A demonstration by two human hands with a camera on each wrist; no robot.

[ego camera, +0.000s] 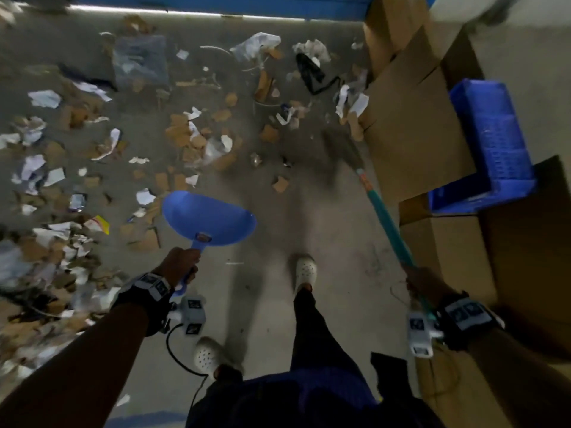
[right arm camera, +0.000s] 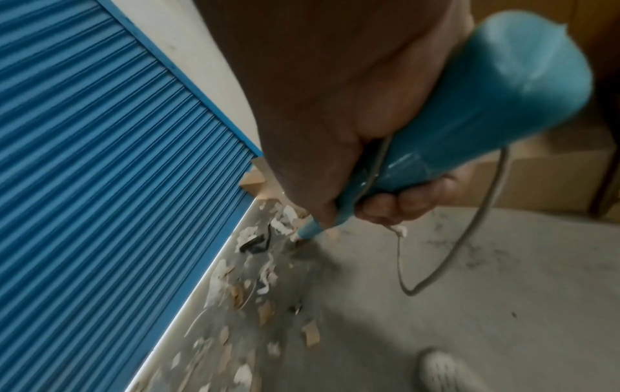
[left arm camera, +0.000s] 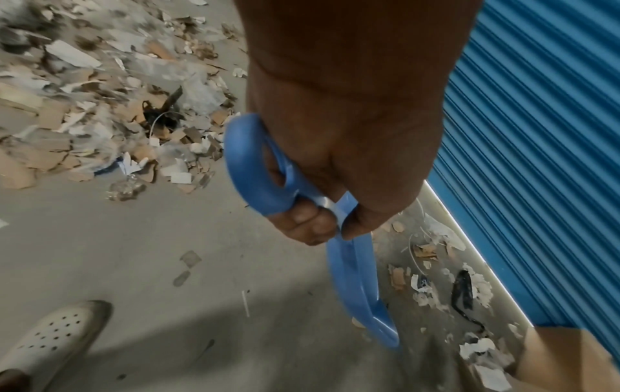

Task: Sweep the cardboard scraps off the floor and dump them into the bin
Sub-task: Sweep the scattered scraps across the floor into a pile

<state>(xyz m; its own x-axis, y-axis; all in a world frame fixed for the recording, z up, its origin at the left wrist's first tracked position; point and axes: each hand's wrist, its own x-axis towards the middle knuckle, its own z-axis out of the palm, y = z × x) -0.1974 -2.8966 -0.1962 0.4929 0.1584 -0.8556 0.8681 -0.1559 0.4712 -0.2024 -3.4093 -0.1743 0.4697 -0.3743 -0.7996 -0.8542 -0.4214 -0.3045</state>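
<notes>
Cardboard scraps (ego camera: 182,131) are lying mixed with torn white paper (ego camera: 44,98) across the grey concrete floor (ego camera: 272,291), thickest at the person's left and reaching to the blue roller shutter (left arm camera: 536,132). The left hand (ego camera: 180,267) is curling tight around the blue dustpan (ego camera: 210,216) handle, pan above the floor. The right hand (ego camera: 421,281) is gripping the teal broom (ego camera: 386,223) handle, its blurred head lying by the cardboard boxes (ego camera: 417,131).
</notes>
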